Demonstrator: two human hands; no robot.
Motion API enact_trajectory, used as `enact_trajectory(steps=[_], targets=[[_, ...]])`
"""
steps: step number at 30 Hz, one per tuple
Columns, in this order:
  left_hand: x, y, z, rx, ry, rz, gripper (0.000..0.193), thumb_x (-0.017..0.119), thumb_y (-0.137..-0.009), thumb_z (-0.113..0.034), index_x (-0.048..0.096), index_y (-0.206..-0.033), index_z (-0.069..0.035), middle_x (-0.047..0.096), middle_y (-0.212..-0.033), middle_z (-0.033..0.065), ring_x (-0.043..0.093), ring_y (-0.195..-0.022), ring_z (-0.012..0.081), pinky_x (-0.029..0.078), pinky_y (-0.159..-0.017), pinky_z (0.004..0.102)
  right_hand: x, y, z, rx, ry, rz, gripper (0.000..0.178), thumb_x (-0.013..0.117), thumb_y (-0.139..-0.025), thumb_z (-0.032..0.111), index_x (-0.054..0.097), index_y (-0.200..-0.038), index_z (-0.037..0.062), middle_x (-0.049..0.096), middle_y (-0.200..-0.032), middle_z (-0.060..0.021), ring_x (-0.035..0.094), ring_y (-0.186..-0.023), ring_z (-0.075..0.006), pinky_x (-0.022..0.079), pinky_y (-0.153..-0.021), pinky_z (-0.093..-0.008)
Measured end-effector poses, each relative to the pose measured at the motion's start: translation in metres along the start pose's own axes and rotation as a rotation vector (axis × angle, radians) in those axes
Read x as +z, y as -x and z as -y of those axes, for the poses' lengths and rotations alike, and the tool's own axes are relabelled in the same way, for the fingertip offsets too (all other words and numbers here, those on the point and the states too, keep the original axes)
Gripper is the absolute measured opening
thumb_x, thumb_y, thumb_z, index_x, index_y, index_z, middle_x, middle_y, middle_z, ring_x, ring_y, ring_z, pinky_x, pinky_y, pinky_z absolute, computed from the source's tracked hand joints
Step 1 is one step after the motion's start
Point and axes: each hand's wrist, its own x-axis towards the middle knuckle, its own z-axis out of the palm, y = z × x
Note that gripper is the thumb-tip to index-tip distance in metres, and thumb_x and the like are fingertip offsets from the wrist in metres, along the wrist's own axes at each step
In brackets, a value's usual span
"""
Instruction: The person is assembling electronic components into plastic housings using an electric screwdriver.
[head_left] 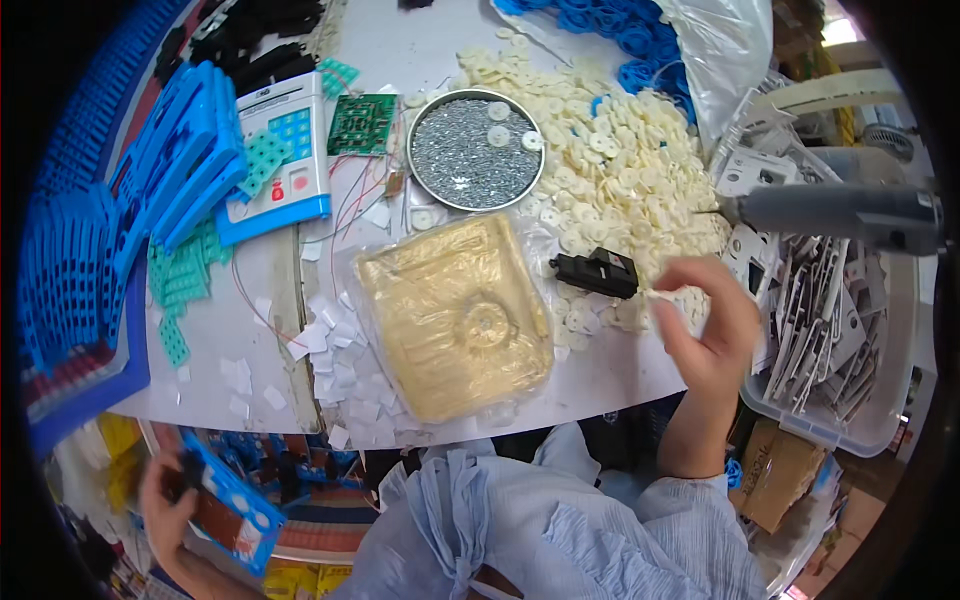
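- The left hand (165, 495) is wrapped around one end of a blue case (245, 515), which is below the table edge, at the lower left.
- The right hand (715, 325) is above the table (590, 385), with thumb and forefinger bent toward each other beside the cream discs (665, 190). A pale piece shows at the fingertips, but I cannot tell if it is pinched or lies behind.
- The blue case looks like thin, hard plastic: probably light and stiff, a little slippery. It seems best to hold it by the long outer edges, away from its brown part, which may be more delicate.
- The discs look light, flat and smooth; a pinch at the rim should suit them, but they may slide over each other.
- A black block (600, 272) lies by the discs, just left of the right hand.
- A golden plate (455, 330) in clear wrap takes the middle of the table and stands between the two hands.
- Behind it is a round tin (409, 150) of small metal pieces, which could spill if it is bumped.
- A grey power screwdriver (840, 212) reaches in from the right, above a clear tub (850, 435) of metal strips, and may obstruct the right arm.
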Motion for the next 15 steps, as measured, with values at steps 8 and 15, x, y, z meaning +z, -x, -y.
enact_trajectory(steps=[8,15], targets=[[0.079,0.033,0.296,-0.359,-0.667,0.145,0.039,0.074,-0.072,-0.018,0.069,-0.108,-0.004,0.071,-0.1,0.0214,0.07,-0.1,0.038,0.056,-0.085,0.0423,0.018,-0.001,-0.044,0.09,0.409,0.179,0.056,0.081,-0.072,0.012,0.067,-0.126,0.0043,0.064,-0.123,-0.016,0.059,-0.111,-0.0365,0.049,-0.097,-0.0431],[0.106,-0.028,-0.119,0.118,-0.152,0.377,0.031,0.078,-0.08,-0.008,0.07,-0.108,0.001,0.073,-0.098,0.0144,0.073,-0.086,0.0327,0.058,-0.077,0.0377,0.018,-0.002,-0.026,0.117,0.226,0.078,0.054,0.081,-0.076,0.012,0.066,-0.128,0.0042,0.065,-0.123,-0.0157,0.061,-0.107,-0.0311,0.05,-0.087,-0.0366]])
